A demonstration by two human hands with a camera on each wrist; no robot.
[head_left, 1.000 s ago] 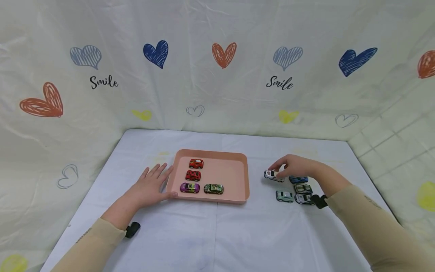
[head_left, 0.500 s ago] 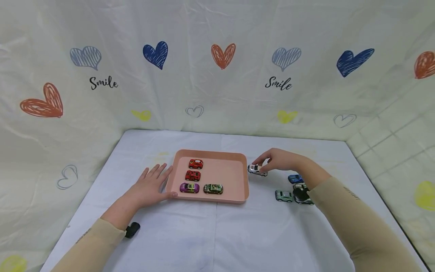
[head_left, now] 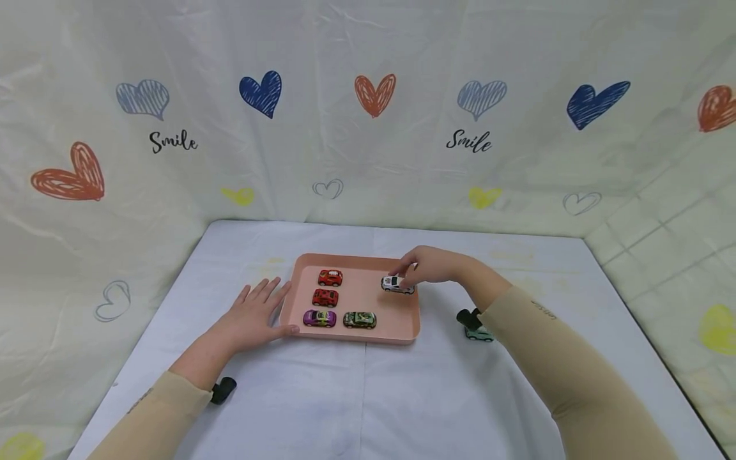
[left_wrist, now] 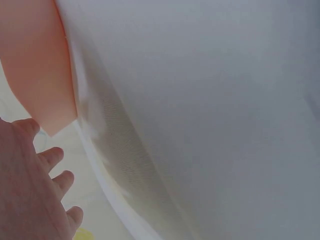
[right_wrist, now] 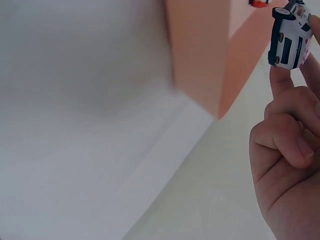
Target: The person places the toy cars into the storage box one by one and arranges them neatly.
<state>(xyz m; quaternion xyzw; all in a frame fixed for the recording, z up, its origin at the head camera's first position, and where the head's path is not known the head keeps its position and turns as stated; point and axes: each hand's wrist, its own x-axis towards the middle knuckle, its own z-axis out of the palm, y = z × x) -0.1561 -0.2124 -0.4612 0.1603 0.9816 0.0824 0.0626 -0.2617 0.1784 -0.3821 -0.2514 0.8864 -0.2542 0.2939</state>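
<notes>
Four toy cars [head_left: 324,298] sit in a pink tray [head_left: 397,322], floor showing near right. Right hand [head_left: 435,265] pinches a white toy car [head_left: 393,285] above its far right; straight-fingered left hand [head_left: 251,319] touches its left edge.

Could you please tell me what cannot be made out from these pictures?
Head: the black wrist camera partly covers the pale green car; whatever lies behind the right sleeve is hidden.
Head: markings on the white car are too small to read.
Left wrist: the left and top edges cut off the tray.
Right wrist: the top edge cuts off a red item.
</notes>
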